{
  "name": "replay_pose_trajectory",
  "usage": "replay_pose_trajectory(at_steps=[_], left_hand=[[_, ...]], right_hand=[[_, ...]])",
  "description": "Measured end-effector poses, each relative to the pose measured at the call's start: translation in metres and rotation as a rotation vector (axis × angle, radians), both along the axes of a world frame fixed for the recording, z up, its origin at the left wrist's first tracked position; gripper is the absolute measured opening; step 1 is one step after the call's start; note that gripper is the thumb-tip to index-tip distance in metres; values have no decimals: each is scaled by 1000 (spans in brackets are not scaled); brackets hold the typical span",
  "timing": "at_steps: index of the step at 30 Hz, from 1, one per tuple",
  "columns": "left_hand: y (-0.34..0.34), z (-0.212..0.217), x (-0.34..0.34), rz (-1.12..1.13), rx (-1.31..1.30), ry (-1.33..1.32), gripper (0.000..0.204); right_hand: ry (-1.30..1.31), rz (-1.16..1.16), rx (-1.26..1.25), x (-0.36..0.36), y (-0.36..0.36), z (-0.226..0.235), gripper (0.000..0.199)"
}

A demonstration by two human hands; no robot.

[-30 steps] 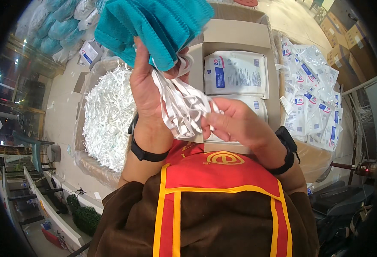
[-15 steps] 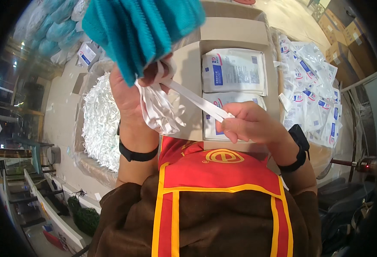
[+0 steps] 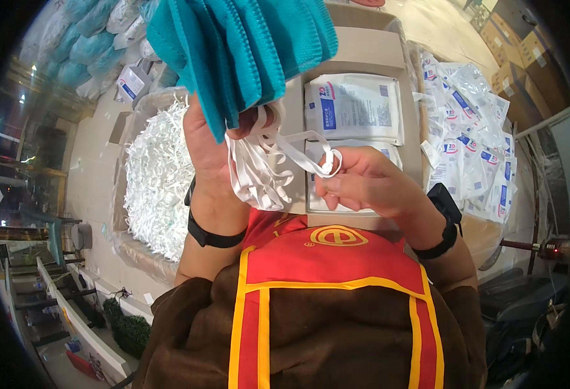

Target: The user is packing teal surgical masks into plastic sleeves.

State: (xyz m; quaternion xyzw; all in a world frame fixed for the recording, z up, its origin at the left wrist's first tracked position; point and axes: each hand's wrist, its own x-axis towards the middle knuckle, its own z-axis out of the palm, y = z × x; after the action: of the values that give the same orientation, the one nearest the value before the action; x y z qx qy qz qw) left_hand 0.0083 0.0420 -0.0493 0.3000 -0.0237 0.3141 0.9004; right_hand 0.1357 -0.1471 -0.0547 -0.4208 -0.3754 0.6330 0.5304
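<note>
- In the head view, our left hand point(image 3: 207, 144) grips a fanned teal stack point(image 3: 246, 58), far and left of centre; white straps point(image 3: 252, 170) hang beneath.
- Our right hand point(image 3: 370, 183) pinches a looped strap point(image 3: 328, 173) over the open carton point(image 3: 355, 48) of white packets point(image 3: 356, 113).

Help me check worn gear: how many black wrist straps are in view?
2: one black strap is worn just behind the left hand, a second strap just behind the right hand. Any under the sleeves would be hidden.
</note>
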Motion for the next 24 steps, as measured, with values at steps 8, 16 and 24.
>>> replay_pose_trajectory(at_steps=[8,16,24], left_hand=[[1,-12,2,-106,-68,-133,43],[-6,-21,-6,-103,8,-94,53],[-14,-2,-6,125,162,-33,49]], right_hand=[[133,-39,-49,-4,8,-17,24],[326,-61,-42,-7,13,-23,35],[417,-174,-59,-10,19,-31,29]])
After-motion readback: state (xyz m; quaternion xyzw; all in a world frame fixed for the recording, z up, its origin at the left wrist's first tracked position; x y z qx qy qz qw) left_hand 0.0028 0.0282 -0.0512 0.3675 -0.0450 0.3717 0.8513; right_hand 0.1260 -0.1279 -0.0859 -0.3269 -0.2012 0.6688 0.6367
